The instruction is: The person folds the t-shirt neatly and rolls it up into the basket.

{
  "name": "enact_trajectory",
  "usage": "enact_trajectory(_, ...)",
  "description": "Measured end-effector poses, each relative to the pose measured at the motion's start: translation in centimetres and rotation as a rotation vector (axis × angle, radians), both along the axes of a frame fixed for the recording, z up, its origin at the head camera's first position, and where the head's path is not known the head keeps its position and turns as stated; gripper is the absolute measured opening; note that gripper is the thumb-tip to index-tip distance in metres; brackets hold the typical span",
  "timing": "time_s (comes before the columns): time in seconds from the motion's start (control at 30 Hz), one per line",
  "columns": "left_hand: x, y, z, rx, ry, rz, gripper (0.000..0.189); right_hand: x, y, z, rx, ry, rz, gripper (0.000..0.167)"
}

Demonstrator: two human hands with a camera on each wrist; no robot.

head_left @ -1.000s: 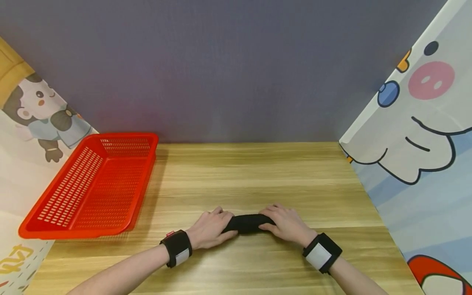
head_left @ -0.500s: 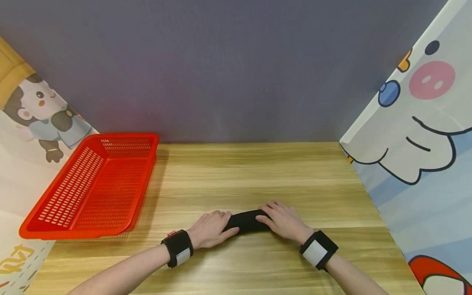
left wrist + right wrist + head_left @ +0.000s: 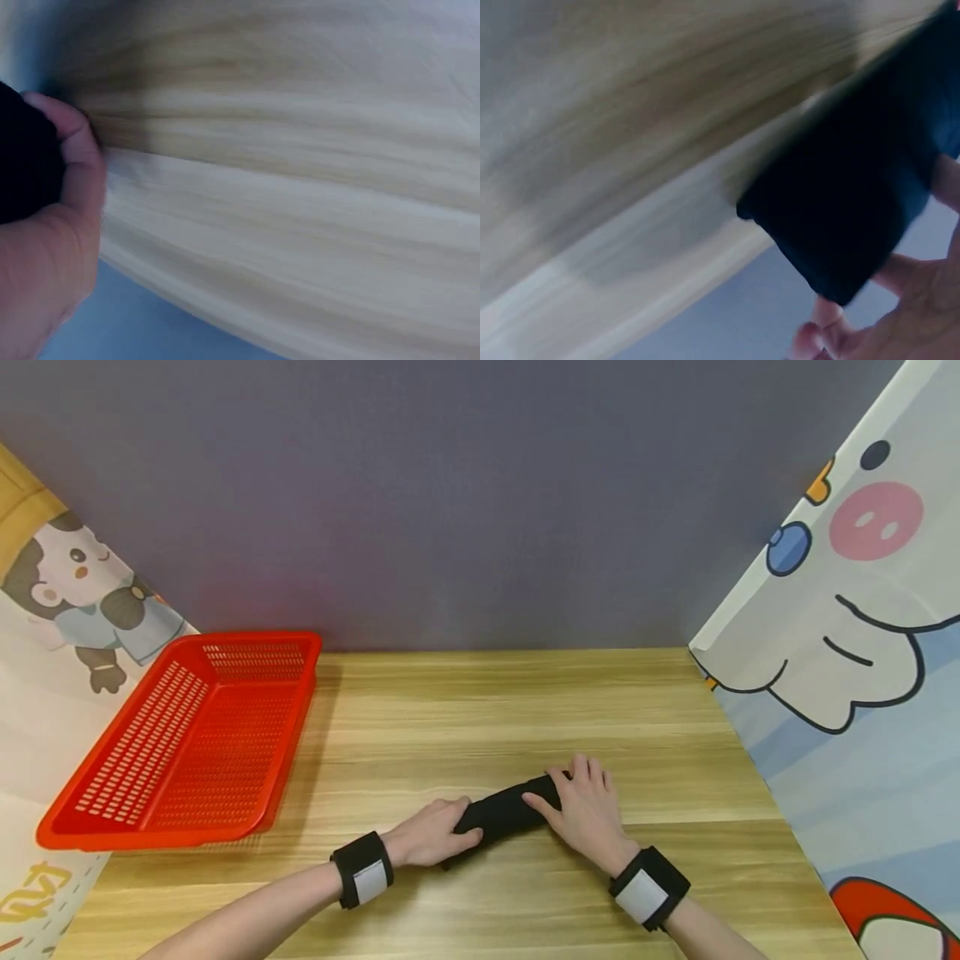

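Note:
A long black fabric roll (image 3: 504,814) lies slantwise between my hands near the table's front, its right end farther away. At its left end my left hand (image 3: 431,833) grips it, thumb on the near side; a short dark tip shows below that hand. The left wrist view has the left thumb and a finger (image 3: 81,161) curled round the black fabric. My right hand (image 3: 588,814) holds the right end between thumb and forefinger, its other fingers spread beyond. Up close in the right wrist view, the black fabric (image 3: 847,180) looks flat and folded, with fingers (image 3: 900,274) at its edge.
A red perforated plastic basket (image 3: 225,739) stands at the left of the wooden table (image 3: 510,710). Behind rises a grey wall (image 3: 480,510). Panels with cartoon prints (image 3: 873,610) flank both sides. Each wrist wears a black band (image 3: 362,868).
The black roll has gone from nearly level to slanted, its right end moving away and rightward. My right hand moved with it and its fingers spread. The left hand has shifted only slightly.

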State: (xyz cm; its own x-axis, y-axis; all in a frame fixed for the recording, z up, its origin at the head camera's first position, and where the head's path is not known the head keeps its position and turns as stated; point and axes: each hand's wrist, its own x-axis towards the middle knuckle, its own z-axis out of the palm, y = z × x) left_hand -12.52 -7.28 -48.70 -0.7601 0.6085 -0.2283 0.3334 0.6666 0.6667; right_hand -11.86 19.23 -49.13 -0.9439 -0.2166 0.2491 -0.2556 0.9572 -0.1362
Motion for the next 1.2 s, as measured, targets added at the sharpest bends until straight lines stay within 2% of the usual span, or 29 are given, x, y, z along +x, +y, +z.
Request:
enact_trajectory(0.07, 0.4, 0.2, 0.4, 0.013, -0.066, 0.007, 0.035, 0.3, 0.2, 0.1, 0.007, 0.044, -0.018, 0.061)
enact_trajectory(0.13, 0.8, 0.5, 1.0, 0.027, -0.128, 0.012, 0.038, 0.4, 0.4, 0.3, -0.013, 0.048, -0.034, 0.061)
enact_trajectory(0.2, 1.2, 0.8, 1.3, 0.056, -0.178, 0.020, 0.039, 0.5, 0.8, 0.3, -0.055, 0.036, -0.042, 0.060)
enact_trajectory(0.27, 1.5, 0.9, 1.4, 0.084, -0.196, 0.026, 0.040, 0.6, 1.1, 0.5, -0.110, -0.016, -0.061, 0.059)
enact_trajectory(0.4, 1.9, 1.0, 1.3, 0.107, -0.163, 0.037, 0.043, 0.8, 1.4, 1.2, -0.235, -0.162, -0.099, 0.057)
enact_trajectory(0.47, 2.0, 1.0, 1.2, 0.117, -0.138, 0.043, 0.046, 0.8, 1.5, 1.5, -0.333, -0.248, -0.099, 0.059)
enact_trajectory(0.67, 2.4, 1.6, 1.4, 0.187, -0.102, 0.053, 0.055, 0.4, 0.6, 1.6, -0.626, -0.475, -0.076, 0.078)
enact_trajectory(0.77, 2.5, 2.0, 1.6, 0.222, -0.120, 0.038, 0.054, 0.1, -0.1, 1.5, -0.810, -0.574, -0.102, 0.088)
enact_trajectory(0.87, 2.6, 2.3, 1.8, 0.230, -0.132, 0.026, 0.053, -0.2, -0.6, 1.3, -1.044, -0.660, -0.116, 0.094)
enact_trajectory(0.97, 2.7, 2.4, 1.9, 0.208, -0.106, 0.014, 0.052, -0.5, -1.2, 1.3, -1.272, -0.723, -0.125, 0.097)
enact_trajectory(1.03, 2.7, 2.4, 1.9, 0.185, -0.079, 0.002, 0.052, -0.7, -1.4, 1.3, -1.379, -0.752, -0.146, 0.097)
enact_trajectory(1.1, 2.7, 2.4, 2.0, 0.164, -0.057, -0.010, 0.052, -1.0, -1.5, 1.3, -1.449, -0.763, -0.185, 0.098)
enact_trajectory(1.2, 2.7, 2.6, 2.0, 0.144, -0.044, -0.022, 0.053, -1.4, -1.6, 1.4, -1.486, -0.760, -0.230, 0.097)
